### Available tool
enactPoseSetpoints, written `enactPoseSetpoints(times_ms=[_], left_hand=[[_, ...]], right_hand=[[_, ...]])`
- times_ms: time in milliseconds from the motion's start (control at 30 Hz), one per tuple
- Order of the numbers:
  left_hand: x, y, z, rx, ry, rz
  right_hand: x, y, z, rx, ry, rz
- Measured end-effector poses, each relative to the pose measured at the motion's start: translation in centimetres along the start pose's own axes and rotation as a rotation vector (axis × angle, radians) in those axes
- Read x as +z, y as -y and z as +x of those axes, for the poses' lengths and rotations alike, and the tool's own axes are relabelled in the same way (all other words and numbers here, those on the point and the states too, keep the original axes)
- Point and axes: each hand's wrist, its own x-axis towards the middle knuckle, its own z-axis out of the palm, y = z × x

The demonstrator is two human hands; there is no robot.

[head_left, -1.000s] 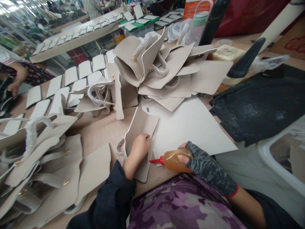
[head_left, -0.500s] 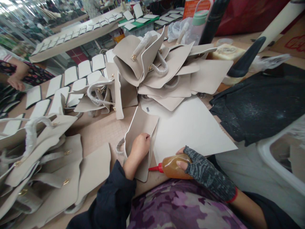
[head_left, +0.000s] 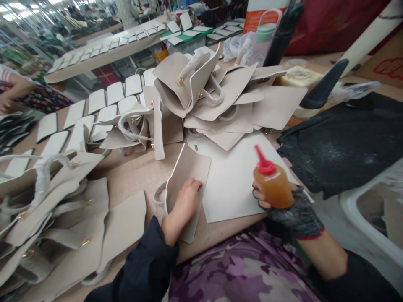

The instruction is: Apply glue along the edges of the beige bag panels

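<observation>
My right hand, in a dark grey fingerless glove, grips a squeeze bottle of amber liquid, probably glue. Its red nozzle points upward, tilted a little left, above a white sheet. My bare left hand lies on a beige bag panel with fingers curled at its right edge; the fingertips are partly hidden. A wrapped handle sticks out from the left side of that panel.
Beige bag pieces with wrapped handles pile up behind and at left. Black cloth lies at right above a white bin. A black-handled tool stands at back right. Another person's arm shows far left.
My right hand has lifted the bottle away from the panel, up and to the right, turning its nozzle from leftward to upward. My left hand stays on the panel, whose right-hand layers now look closed together.
</observation>
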Motion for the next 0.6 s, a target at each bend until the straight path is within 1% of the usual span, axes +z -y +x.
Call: enactPoseSetpoints(times_ms=[100,167,267,367,433,467,533,600], left_hand=[[-0.1,0.4,-0.7,0.106,0.056,0.123],[-0.4,0.6,-0.9,0.146,0.112,0.16],[-1.1,0.9,-0.7,0.199,0.178,0.168],[-1.8,0.9,0.3,0.223,0.238,0.196],[-2.1,0.8,1.4,0.212,0.29,0.233],[-2.2,0.8,2.1,0.198,0.32,0.252],[-2.3,0.7,3.5,0.168,0.374,0.281],[-2.5,0.6,4.7,0.151,0.407,0.293]], right_hand=[[0.0,0.0,0.9,0.044,-0.046,0.268],[0.0,-0.2,1.6,0.073,-0.055,0.404],[-0.1,-0.8,2.6,0.023,-0.013,0.462],[-0.3,-1.2,3.3,-0.041,0.057,0.43],[-0.5,-1.1,3.5,-0.037,0.059,0.369],[-0.5,-0.9,3.6,-0.029,0.027,0.331],[-0.6,-0.4,3.6,-0.037,-0.089,0.245],[-0.8,0.1,3.9,-0.108,-0.196,0.117]])
